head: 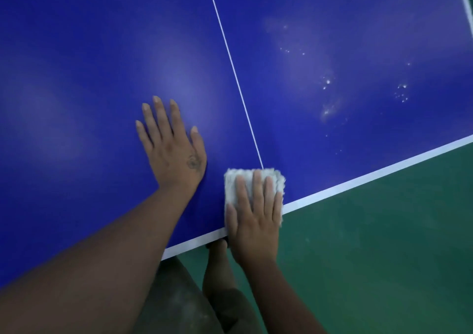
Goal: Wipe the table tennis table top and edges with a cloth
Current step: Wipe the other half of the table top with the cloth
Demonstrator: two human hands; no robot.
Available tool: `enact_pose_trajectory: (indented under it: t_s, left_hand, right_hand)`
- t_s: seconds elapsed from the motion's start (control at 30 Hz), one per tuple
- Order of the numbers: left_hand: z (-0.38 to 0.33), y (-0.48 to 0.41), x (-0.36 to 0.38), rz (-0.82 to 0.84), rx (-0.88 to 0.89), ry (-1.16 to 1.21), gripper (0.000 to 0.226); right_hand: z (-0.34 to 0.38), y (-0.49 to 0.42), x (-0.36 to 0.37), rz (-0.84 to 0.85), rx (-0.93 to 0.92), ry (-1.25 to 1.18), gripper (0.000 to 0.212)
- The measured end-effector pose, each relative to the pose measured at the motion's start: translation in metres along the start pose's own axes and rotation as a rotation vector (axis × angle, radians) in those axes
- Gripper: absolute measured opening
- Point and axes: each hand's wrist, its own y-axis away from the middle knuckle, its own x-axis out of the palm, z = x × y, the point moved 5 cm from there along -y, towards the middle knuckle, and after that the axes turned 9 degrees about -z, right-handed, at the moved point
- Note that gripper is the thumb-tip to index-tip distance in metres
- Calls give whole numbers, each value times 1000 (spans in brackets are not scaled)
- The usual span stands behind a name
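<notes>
The left hand (174, 152) lies palm-down on the blue table top (89, 65), forearm extended from the lower left, fingers straight and slightly spread, thumb angled outward. The right hand (253, 218) presses flat on the white cloth (233, 187), fingers straight and held close together. The cloth sits at the near edge of the table, where the thin centre line (230, 57) meets the white edge stripe (358, 180), and its right side hangs over that edge. The hand covers most of the cloth, so its folding cannot be determined. Pale specks (327, 80) mark the right half of the top. Below the edge, against the green floor (384, 257), dark shapes are blurred and hard to make out.
</notes>
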Motion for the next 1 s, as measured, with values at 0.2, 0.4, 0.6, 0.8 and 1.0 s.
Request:
enact_pose_trajectory:
  t_s: [0.2,0.4,0.6,0.8,1.0]
  left_hand:
    - [-20,4,16,-12,-40,-104,70]
    - [-23,2,16,-19,-56,-121,70]
    - [-26,2,11,-38,-53,-100,69]
    - [-25,3,11,-46,-49,-97,69]
    - [-24,4,12,-79,-38,-92,68]
  right_hand:
    - [-50,-72,-5,-47,-90,1,61]
    - [-70,-211,-5,-79,8,28,62]
    - [-48,-172,-7,-56,-53,-38,61]
    - [-80,-33,-12,15,-163,-70,62]
    - [-154,-132,-22,-17,8,28,62]
